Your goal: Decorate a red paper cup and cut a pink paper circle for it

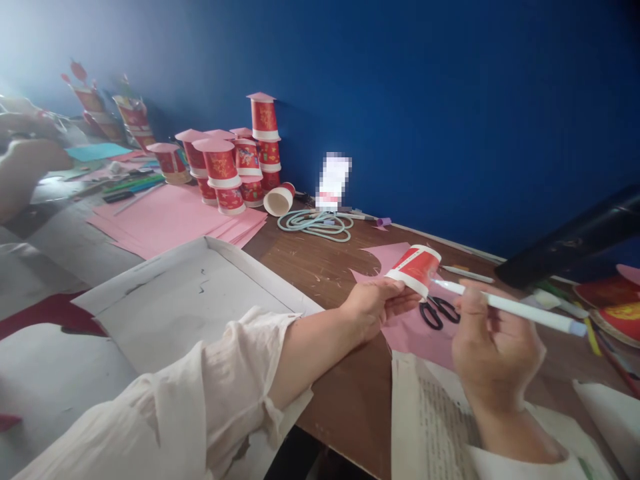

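Note:
My left hand (376,308) is closed around the lower rim of a red and white paper cup (416,267), which it holds tilted above the table. In my right hand (493,343) is a white marker (525,312), gripped between thumb and fingers. The marker's tip points left and lies at or very close to the cup's side; I cannot tell whether it touches. Just below the cup, black-handled scissors (433,317) rest on cut pink paper (417,340). A printed sheet (425,413) lies under my right wrist.
Stacked red cups with pink paper discs (220,163) stand along the blue wall, beside a pile of pink paper (165,220). A cup (280,200) lies on its side near a coiled pale cable (315,225). A black tube (575,233) leans at right. Another person's arm (30,167) shows at left.

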The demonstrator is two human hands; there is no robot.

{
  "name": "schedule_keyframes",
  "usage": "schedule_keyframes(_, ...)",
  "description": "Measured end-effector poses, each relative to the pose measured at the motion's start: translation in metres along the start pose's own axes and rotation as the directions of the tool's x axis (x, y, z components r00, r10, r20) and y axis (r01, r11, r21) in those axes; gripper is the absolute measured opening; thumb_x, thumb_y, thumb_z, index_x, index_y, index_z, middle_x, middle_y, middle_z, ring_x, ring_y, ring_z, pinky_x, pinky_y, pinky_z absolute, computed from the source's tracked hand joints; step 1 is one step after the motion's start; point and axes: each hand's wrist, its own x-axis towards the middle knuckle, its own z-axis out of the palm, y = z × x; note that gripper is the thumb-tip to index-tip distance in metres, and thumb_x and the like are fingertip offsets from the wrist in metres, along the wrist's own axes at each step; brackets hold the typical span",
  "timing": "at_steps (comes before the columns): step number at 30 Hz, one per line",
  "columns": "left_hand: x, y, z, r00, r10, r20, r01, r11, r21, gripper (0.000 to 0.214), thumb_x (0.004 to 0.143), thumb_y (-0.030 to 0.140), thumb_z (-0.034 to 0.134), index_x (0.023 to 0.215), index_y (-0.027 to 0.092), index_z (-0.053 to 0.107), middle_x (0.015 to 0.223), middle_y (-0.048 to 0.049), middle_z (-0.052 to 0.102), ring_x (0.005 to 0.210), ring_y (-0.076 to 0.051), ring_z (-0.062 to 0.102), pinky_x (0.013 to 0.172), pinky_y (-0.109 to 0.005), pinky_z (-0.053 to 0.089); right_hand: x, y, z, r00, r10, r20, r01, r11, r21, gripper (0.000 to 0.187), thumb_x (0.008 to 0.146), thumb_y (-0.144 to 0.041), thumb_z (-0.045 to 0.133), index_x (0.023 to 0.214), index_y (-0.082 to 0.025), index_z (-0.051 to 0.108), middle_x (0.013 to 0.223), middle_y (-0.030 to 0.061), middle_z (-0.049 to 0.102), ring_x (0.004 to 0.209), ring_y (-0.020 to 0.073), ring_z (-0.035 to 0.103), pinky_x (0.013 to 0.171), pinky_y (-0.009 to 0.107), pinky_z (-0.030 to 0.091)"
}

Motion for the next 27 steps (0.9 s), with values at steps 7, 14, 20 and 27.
schedule_keyframes(7, -0.0029, 0.0010, 0.0020, 1.000, 0.009, 0.028, -0.009, 1.000, 0.011, 0.017, 0.087, 0.003, 0.056, 0.077, 0.006, 0.070, 0.076, -0.0110, 0.072, 0.074, -0.015, 0.070, 0.100, -0.037, 0.053, -0.0030, 0.0024, 0.0040, 0.982, -0.145, 0.118, 0.139, 0.989, 0.053, 0.031, 0.096, -0.042, 0.055, 0.100, -0.018, 0.074, 0.084, 0.0086, 0.076, 0.079, 0.0227, 0.071, 0.071, 0.033, 0.052)
schedule_keyframes(14, -0.0033, -0.0004, 0.0002, 0.999, 0.027, 0.036, -0.028, 0.999, 0.029, 0.014, 0.087, 0.006, 0.061, 0.079, 0.005, 0.072, 0.077, -0.0114, 0.072, 0.073, -0.015, 0.070, 0.102, -0.039, 0.052, 0.0003, 0.0035, 0.0055, 0.951, -0.269, 0.153, 0.257, 0.962, 0.096, 0.023, 0.096, -0.033, 0.055, 0.101, -0.018, 0.072, 0.092, 0.0096, 0.077, 0.084, 0.0226, 0.072, 0.075, 0.033, 0.055)
schedule_keyframes(20, -0.0035, -0.0009, 0.0002, 0.999, 0.034, 0.041, -0.035, 0.999, 0.026, 0.011, 0.086, 0.006, 0.064, 0.078, 0.004, 0.072, 0.076, -0.0114, 0.072, 0.072, -0.015, 0.069, 0.101, -0.039, 0.051, 0.0015, 0.0047, 0.0050, 0.948, -0.286, 0.138, 0.278, 0.958, 0.072, 0.021, 0.096, -0.030, 0.055, 0.099, -0.018, 0.072, 0.092, 0.0094, 0.077, 0.082, 0.0210, 0.072, 0.073, 0.030, 0.054)
schedule_keyframes(27, -0.0044, 0.0005, 0.0018, 0.999, 0.034, 0.013, -0.035, 0.999, 0.030, 0.020, 0.089, 0.005, 0.056, 0.075, 0.005, 0.070, 0.070, -0.0092, 0.069, 0.070, -0.014, 0.068, 0.100, -0.037, 0.053, 0.0002, 0.0058, 0.0068, 0.953, -0.271, 0.136, 0.265, 0.963, 0.057, 0.023, 0.097, -0.032, 0.055, 0.099, -0.017, 0.072, 0.090, 0.0100, 0.076, 0.083, 0.0224, 0.072, 0.073, 0.032, 0.054)
